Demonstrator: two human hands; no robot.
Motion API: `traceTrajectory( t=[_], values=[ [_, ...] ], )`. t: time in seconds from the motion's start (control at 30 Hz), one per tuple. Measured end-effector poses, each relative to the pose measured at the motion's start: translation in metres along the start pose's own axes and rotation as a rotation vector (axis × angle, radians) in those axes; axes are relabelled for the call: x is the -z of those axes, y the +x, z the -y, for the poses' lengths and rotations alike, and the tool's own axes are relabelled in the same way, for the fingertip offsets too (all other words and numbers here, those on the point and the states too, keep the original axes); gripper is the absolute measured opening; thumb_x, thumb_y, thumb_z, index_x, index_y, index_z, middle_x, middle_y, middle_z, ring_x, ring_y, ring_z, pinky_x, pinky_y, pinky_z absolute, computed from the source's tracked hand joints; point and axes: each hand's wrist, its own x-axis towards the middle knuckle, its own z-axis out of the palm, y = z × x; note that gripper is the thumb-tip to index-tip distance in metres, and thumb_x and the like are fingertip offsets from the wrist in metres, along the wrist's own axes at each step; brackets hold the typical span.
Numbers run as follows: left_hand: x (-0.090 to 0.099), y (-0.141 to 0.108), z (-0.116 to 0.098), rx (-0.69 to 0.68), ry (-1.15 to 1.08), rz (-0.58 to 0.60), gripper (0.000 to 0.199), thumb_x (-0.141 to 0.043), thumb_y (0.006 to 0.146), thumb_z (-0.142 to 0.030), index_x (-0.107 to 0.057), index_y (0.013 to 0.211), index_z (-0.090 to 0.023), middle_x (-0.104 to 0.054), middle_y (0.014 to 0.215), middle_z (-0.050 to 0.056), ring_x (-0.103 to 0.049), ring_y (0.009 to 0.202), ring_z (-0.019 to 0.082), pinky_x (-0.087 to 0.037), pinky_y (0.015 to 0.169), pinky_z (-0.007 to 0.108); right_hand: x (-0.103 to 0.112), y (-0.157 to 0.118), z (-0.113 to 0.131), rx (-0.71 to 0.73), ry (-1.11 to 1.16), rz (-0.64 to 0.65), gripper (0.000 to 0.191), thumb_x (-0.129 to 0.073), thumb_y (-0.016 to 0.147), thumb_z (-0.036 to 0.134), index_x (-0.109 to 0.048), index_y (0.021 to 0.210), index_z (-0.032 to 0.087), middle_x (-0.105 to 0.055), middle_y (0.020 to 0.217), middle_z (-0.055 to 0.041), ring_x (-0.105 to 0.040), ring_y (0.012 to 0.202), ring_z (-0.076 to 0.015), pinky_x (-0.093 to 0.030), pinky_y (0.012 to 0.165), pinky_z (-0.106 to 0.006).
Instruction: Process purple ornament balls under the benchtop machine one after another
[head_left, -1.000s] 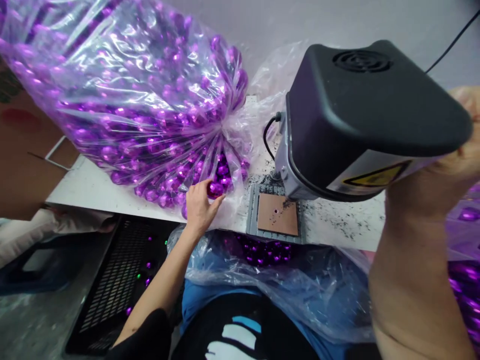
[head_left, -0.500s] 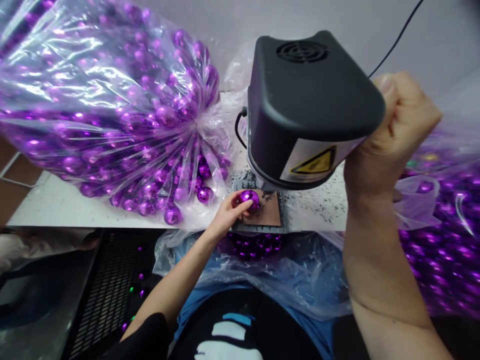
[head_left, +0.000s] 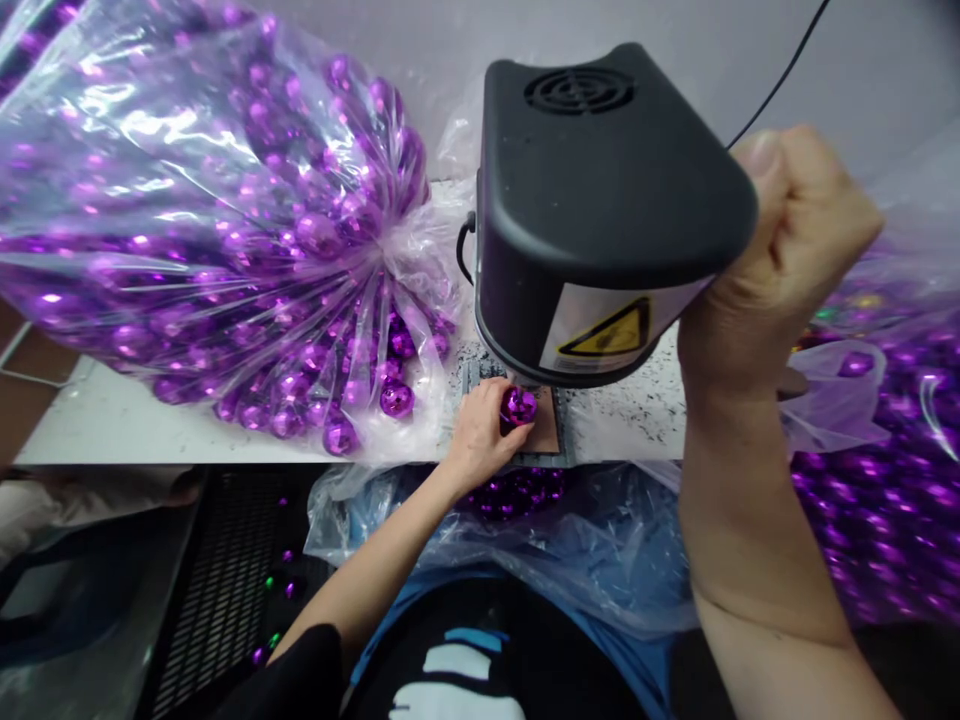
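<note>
My left hand (head_left: 484, 428) is closed on a shiny purple faceted bauble (head_left: 519, 404). It holds the bauble over a brown pad (head_left: 546, 432) in a grey frame, just below a black machine (head_left: 600, 220) with a vent on top and a yellow warning label. The machine's lower working part is hidden by its housing. Up at the machine's right side, my right hand (head_left: 787, 240) is clenched in a fist round its handle, which the hand mostly covers.
A big clear bag of purple baubles (head_left: 225, 230) lies on the white table (head_left: 135, 425) at left. More baubles in plastic (head_left: 885, 480) stand at right. Dark scraps litter the tabletop. A plastic sheet (head_left: 600, 570) with baubles spreads over my lap. A black crate (head_left: 232, 540) stands below left.
My left hand has moved slightly right with the bauble, turning so its back faces up, and the bauble now sits nearer the machine. My right hand stays at the machine's side.
</note>
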Motion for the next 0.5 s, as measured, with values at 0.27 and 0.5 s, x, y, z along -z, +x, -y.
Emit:
traceTrajectory(
  t=[0.27,0.5],
  values=[
    [-0.017,-0.006,-0.014,0.020,0.009,-0.112,0.048,-0.063,0.088,-0.034,-0.042,0.128,-0.018,-0.059,0.121,0.012,-0.053,0.116,0.027,-0.033,0.109,0.051,-0.001,-0.001,-0.004,0.023,0.027,-0.011,0.058,-0.029,0.089,0.066,-0.020,0.065,0.014,-0.019,0.064,0.0028,-0.019,0.062,-0.0002,-0.017,0.062,-0.022],
    [-0.025,-0.007,-0.013,0.044,0.059,-0.162,0.040,-0.061,0.090,-0.036,-0.048,0.123,-0.018,-0.062,0.116,0.013,-0.056,0.112,0.028,-0.032,0.110,0.052,-0.004,-0.005,0.000,0.094,0.035,-0.067,0.048,-0.031,0.096,0.050,-0.020,0.067,0.013,-0.019,0.066,0.0019,-0.020,0.063,0.0000,-0.018,0.063,-0.022]
  ],
)
